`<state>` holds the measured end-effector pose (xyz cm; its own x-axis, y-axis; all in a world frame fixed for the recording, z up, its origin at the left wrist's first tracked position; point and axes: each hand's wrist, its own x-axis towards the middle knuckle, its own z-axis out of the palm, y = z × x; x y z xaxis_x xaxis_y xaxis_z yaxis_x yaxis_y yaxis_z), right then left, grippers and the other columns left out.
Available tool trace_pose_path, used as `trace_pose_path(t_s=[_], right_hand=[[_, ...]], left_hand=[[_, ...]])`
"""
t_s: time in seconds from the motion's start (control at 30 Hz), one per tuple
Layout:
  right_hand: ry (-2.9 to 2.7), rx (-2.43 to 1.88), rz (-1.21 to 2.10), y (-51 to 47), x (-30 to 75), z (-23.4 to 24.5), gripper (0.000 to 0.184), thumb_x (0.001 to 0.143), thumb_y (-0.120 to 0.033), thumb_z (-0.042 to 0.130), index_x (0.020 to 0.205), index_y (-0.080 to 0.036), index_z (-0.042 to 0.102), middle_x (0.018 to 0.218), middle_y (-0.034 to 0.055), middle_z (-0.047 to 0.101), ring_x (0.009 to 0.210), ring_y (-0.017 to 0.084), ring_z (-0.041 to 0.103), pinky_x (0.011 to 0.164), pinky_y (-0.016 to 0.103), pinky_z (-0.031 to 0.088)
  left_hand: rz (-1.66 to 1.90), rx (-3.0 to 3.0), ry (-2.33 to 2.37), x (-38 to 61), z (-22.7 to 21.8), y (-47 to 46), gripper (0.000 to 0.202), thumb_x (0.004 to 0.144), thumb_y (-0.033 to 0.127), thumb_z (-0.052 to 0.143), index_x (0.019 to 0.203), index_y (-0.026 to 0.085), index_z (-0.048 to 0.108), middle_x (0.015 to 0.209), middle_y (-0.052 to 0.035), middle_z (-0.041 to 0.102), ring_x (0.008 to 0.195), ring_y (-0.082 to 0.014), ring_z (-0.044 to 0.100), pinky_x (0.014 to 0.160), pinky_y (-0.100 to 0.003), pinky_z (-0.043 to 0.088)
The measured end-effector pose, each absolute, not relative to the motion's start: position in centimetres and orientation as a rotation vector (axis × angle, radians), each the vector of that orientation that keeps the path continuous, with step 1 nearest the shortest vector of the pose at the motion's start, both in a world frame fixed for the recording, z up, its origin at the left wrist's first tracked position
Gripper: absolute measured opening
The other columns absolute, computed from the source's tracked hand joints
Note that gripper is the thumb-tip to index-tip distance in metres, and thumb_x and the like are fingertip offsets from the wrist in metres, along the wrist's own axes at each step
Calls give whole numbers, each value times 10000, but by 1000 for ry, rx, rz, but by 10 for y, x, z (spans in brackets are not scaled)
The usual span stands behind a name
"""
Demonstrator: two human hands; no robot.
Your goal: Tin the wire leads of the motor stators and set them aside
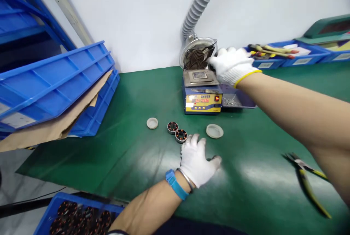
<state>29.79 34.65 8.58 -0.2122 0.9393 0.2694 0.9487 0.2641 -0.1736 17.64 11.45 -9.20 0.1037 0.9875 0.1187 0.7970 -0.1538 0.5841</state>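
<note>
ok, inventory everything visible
machine: 1, blue-yellow, back
duct: 1, grey, back
tray: 1, purple, beside machine
rings: 2, black-copper, table; more crated
dishes: 2, whitish, flanking rings
pliers: 1, yellow, right
bins: 3, blue, back right
tools: several, yellow, binned
case: 1, green, right
crates: several, blue, left
cardboard: some, brown, between crates
table: 1, green, underneath
wristband: 1, blue, left wrist
left hand: 1, white glove, by rings
right hand: 1, white glove, at machine

Two orange-wound rings [181,140] lie flat before the yellow-fronted machine [202,98].
</note>
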Motion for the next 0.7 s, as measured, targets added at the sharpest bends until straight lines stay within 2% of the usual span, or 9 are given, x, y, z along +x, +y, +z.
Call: trace_pose_path(t_s=[0.13,0.3,0.47,0.6,0.7], right_hand=[[-2291,-1779,-35,360,287,78,667,994,-402,290,1376,76,554,1370,310,510,1392,478,373,918,552,395],[-2281,-1845,-40,370,294,93,751,881,-520,399,1324,47,618,1343,298,555,1350,471,438,870,505,416],[-2126,-1945,53,390,291,104,1006,797,-639,179,1111,200,636,1127,267,631,1237,438,540,709,390,417],[-2114,-1880,198,395,280,90,951,811,-645,252,1033,196,638,1159,298,632,1269,398,553,763,290,453],[-2061,-1815,290,396,281,84,875,836,-628,341,991,178,643,1194,333,618,1303,417,531,770,274,473]], left_hand=[[643,2016,1715,175,-89,112,671,797,554,713,1320,139,649,1476,-183,566,1409,-411,474,1193,-587,403],[543,2039,1634,178,-85,105,680,804,579,686,1333,154,641,1516,-177,526,1438,-423,431,1214,-606,361],[483,2076,1610,178,-84,104,701,812,575,673,1354,133,631,1525,-192,512,1448,-417,418,1236,-595,332],[463,2108,1608,176,-84,105,707,835,606,628,1351,123,635,1508,-199,523,1436,-420,432,1228,-599,345],[443,2115,1603,176,-84,106,710,839,608,623,1355,120,630,1504,-200,525,1434,-419,434,1225,-600,351]])
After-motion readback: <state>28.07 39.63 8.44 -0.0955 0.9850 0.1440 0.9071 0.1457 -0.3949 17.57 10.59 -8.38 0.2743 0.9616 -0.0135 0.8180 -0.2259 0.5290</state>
